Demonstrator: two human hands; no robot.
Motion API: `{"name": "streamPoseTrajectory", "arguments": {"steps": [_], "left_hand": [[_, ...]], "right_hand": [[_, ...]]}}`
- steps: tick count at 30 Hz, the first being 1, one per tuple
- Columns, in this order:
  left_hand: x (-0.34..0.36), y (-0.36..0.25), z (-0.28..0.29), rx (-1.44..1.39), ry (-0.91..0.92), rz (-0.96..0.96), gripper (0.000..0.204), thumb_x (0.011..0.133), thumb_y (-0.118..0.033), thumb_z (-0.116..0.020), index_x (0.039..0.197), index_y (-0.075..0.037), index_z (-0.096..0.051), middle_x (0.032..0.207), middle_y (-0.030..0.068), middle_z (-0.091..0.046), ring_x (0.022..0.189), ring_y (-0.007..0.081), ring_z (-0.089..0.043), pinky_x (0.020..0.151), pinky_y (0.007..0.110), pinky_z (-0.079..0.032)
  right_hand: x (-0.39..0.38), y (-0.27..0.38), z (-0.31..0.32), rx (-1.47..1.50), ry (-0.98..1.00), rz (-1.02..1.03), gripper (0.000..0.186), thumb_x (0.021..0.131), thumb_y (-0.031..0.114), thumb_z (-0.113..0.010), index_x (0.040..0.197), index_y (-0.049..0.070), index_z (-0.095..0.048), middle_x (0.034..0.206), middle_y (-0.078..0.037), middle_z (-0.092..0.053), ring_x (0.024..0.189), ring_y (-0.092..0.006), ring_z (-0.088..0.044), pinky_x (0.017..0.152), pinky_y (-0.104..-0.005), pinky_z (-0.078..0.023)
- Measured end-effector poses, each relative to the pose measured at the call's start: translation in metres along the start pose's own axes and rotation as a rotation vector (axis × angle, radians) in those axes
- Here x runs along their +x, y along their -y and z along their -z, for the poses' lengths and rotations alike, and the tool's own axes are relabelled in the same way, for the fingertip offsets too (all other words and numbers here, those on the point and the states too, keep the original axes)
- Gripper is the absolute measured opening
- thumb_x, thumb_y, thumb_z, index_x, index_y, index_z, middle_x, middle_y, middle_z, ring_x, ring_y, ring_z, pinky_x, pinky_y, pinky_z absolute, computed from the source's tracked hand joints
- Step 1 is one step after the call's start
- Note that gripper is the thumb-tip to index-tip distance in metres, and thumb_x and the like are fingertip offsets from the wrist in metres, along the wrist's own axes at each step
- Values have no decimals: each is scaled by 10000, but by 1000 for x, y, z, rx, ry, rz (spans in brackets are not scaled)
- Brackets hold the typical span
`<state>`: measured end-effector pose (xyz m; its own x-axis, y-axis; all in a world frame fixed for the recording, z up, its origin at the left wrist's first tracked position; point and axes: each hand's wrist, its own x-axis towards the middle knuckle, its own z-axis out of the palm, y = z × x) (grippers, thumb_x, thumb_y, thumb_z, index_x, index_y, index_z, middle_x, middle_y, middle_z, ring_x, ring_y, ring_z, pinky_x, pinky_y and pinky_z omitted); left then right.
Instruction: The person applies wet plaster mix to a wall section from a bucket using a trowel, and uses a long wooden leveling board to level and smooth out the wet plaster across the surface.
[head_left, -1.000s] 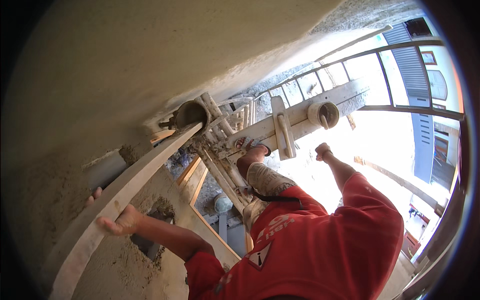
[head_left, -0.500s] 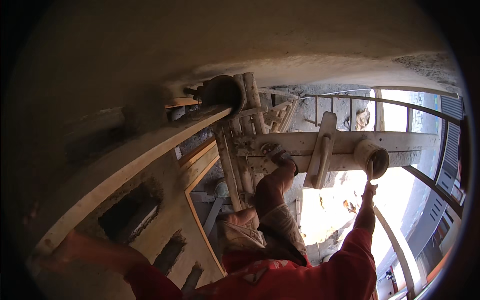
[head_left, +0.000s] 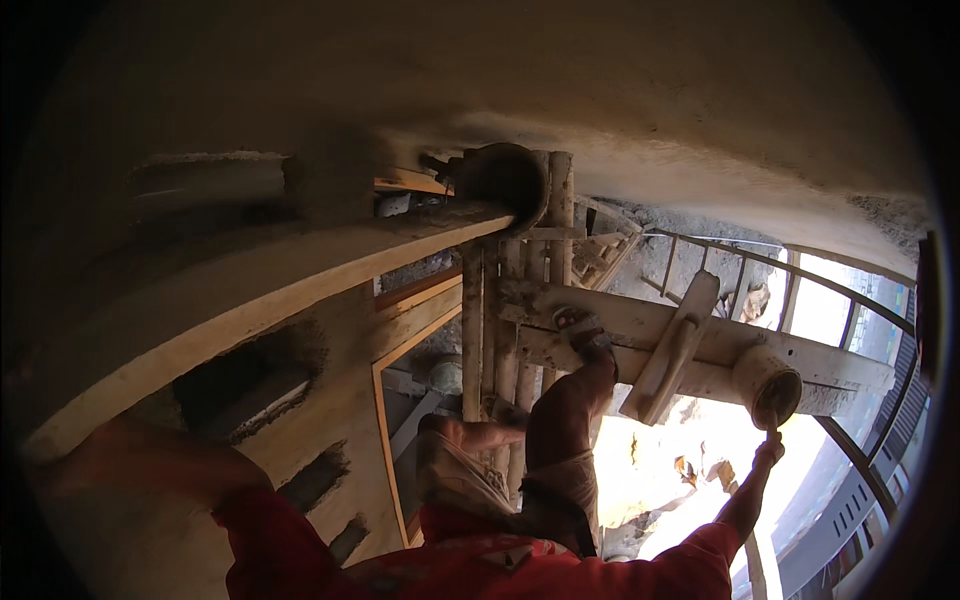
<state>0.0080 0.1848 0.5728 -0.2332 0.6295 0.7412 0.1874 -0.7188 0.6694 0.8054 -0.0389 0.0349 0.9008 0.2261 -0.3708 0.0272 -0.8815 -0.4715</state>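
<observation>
My left hand [head_left: 75, 455] is dim and blurred at the near end of a long curved-looking board [head_left: 310, 290] along the left wall; its fingers are unclear. The board's far end meets a dark bucket [head_left: 500, 180] at the top. My right hand [head_left: 766, 452] grips a handle [head_left: 771, 420] standing in a small pale bucket [head_left: 755, 372] on the scaffold planks [head_left: 840, 385]. A wooden float with a long handle [head_left: 680, 340] lies across the planks left of that bucket. My sandalled foot [head_left: 580, 330] rests on the planks.
Upright bamboo poles [head_left: 472, 350] stand in the middle. A plastered wall [head_left: 600, 80] spans the top; rough openings [head_left: 240, 385] pierce the left wall. A metal railing [head_left: 850, 280] is at the right. Bright ground [head_left: 650, 460] shows below the planks.
The view has swung, shifting planks and buckets right and growing darker. My right hand has reached to the handle in the pale bucket and closed on it. My left hand stays by the board.
</observation>
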Motion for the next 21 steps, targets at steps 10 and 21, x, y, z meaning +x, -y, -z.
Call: {"name": "streamPoseTrajectory", "arguments": {"steps": [10, 21], "left_hand": [[-32, -21, 7, -224, -6, 112, 730, 749, -454, -563, 1286, -38, -297, 1174, 143, -399, 1022, 268, -410, 872, 400, -337], [-55, -44, -1, 130, 176, -18, 724, 812, -527, -381, 1275, 26, -325, 1230, 171, -423, 1165, 250, -409, 958, 382, -354]], "right_hand": [[-303, 182, 136, 504, 998, -179, 232, 860, 160, -457, 1018, -8, -480, 554, -2, -376, 393, -99, -331, 371, -226, -334], [-551, 339, 33, 60, 1271, 1485, 484, 737, 27, -585, 1208, 34, -468, 860, -96, -614, 742, -232, -589, 886, -409, -395]]}}
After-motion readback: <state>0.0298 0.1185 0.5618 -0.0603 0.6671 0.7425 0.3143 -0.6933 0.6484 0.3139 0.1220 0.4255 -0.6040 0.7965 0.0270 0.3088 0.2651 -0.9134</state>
